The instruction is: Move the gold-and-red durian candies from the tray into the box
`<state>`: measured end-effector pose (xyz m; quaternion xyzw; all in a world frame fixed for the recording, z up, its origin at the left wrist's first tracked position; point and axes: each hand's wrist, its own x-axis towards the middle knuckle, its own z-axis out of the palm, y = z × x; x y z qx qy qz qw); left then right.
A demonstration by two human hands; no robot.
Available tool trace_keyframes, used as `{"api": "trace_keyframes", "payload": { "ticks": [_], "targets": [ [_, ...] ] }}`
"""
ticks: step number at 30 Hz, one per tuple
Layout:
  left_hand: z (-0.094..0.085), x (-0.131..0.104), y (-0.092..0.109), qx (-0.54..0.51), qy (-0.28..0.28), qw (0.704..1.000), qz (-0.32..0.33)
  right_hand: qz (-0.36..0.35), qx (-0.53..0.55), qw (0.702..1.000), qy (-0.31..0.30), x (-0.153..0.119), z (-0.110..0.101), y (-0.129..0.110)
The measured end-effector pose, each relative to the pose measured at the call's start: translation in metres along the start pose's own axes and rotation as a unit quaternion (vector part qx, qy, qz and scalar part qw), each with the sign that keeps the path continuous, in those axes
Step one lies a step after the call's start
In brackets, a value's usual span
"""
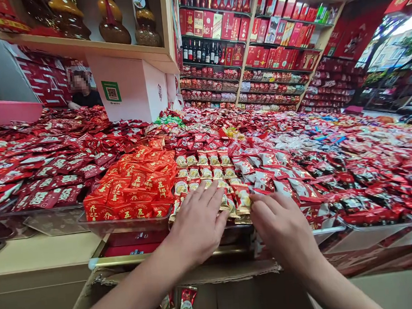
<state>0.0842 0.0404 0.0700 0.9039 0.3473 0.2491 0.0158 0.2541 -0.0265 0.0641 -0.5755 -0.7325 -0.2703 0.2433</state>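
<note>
My left hand (201, 220) lies palm down with fingers stretched over the front of the rows of gold-and-red candy packets (205, 172). Close beside it on the right, my right hand (279, 220) has its fingers bent together at the edge of one red-and-gold packet (242, 196), pinching it. Orange-red packets (133, 183) are heaped in a clear tray to the left. White-and-red packets (263, 169) lie to the right of the rows. Below my forearms is an open cardboard box (251, 295) with a few loose packets (186, 304) inside.
Many trays of wrapped candy spread left, right and behind. A white box with a QR code (111, 91) stands behind them. Shelves (246, 48) hold bottles and red boxes. A person (86, 97) is at the back left. A pink basket (14, 111) stands at the left.
</note>
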Motion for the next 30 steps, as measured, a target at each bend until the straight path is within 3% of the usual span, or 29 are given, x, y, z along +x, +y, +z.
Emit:
{"api": "trace_keyframes", "payload": {
  "ticks": [3, 7, 15, 22, 24, 26, 27, 28, 30],
  "targets": [
    [0.014, 0.010, -0.002, 0.046, -0.061, 0.997, 0.000, 0.016, -0.085, 0.993, -0.080, 0.019, 0.006, 0.002],
    [0.022, 0.012, 0.000, 0.049, -0.070, 0.996, 0.004, 0.025, -0.091, 0.987, -0.129, 0.023, 0.013, -0.001],
    [0.024, 0.011, -0.001, 0.057, -0.064, 0.996, -0.004, 0.035, -0.045, 0.987, -0.149, 0.018, 0.020, 0.000],
    [0.015, 0.013, 0.005, 0.065, -0.051, 0.996, -0.011, 0.078, -0.025, 0.991, -0.107, 0.023, 0.015, -0.004],
    [0.007, -0.001, 0.006, 0.028, -0.047, 0.998, 0.002, 0.051, 0.032, 0.995, -0.079, 0.011, 0.005, -0.008],
    [0.004, -0.029, 0.003, -0.081, -0.079, 0.993, 0.014, 0.018, 0.168, 0.977, -0.129, -0.010, -0.004, -0.014],
    [0.005, -0.046, 0.001, -0.173, -0.123, 0.977, 0.002, 0.010, 0.244, 0.953, -0.177, -0.023, -0.006, -0.018],
    [0.008, -0.065, -0.001, -0.272, -0.205, 0.940, -0.016, 0.011, 0.308, 0.924, -0.225, -0.036, -0.008, -0.022],
    [0.015, -0.100, -0.006, -0.310, -0.265, 0.912, -0.033, 0.030, 0.378, 0.880, -0.288, -0.057, -0.004, -0.034]
  ]
}}
